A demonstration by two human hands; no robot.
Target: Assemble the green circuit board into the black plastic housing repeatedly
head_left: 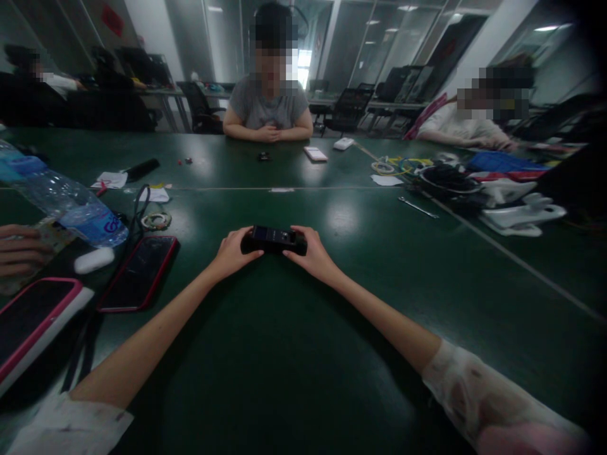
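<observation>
A small black device (273,235) with a lit dark screen on top is held low over the green table (294,354), near the middle of the view. My left hand (236,248) grips its left end, thumb in front and fingers behind. Its right end is in my right hand (308,251), held the same way. Whether the device touches the tabletop, I cannot tell. Both forearms reach in from the lower corners.
On the left are a plastic bottle (76,202), a red-edged phone (140,273), a pink-cased phone (35,309) and another person's hand (21,249). A wrench (418,207) and cables (446,183) lie right. A person (268,110) sits opposite.
</observation>
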